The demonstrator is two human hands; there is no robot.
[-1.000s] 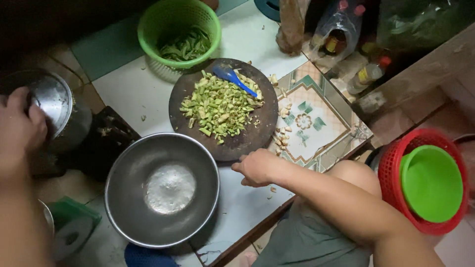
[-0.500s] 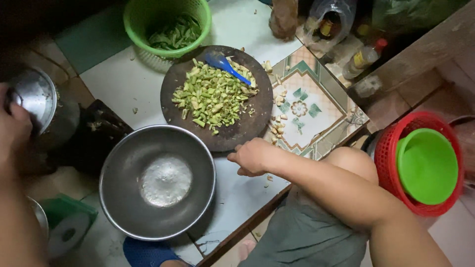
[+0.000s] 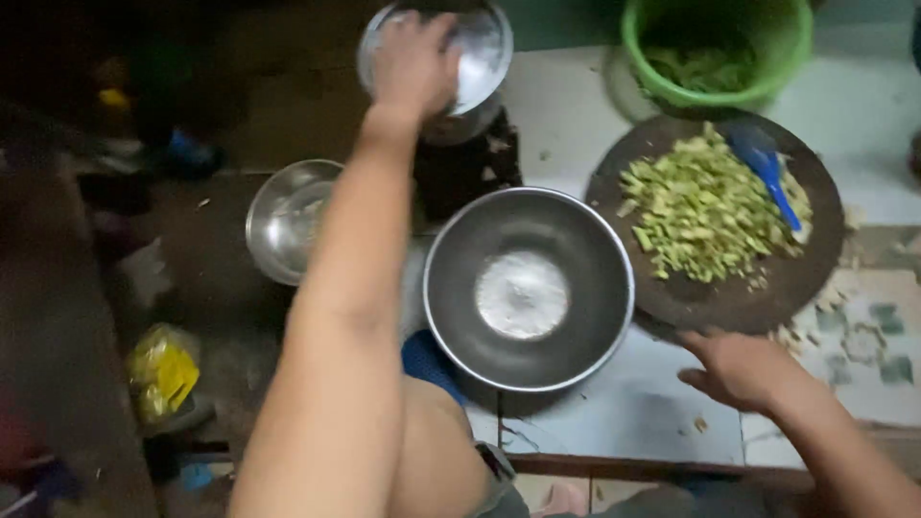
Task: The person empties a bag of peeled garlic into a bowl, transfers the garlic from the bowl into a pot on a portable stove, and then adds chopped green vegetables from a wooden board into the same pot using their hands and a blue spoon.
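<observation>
My left hand (image 3: 414, 65) reaches far forward and grips the rim of a steel lid or pot (image 3: 477, 46) on a dark stove. My right hand (image 3: 737, 366) rests with fingers apart on the floor by the near edge of a round dark cutting board (image 3: 729, 293). The board carries a heap of chopped green vegetable (image 3: 700, 206) and a blue-handled knife (image 3: 767, 168). A large empty steel bowl (image 3: 529, 288) sits between my two arms.
A green basket (image 3: 715, 48) with green pieces stands behind the board. A smaller steel bowl (image 3: 288, 221) lies left of my forearm. A yellow packet (image 3: 163, 369) lies on the dark floor at the left. Patterned tiles (image 3: 868, 331) show at the right.
The view has swung left. My left hand has stayed on the steel lid or pot, which now sits at the top centre. My right hand has moved off the board's edge onto the floor.
</observation>
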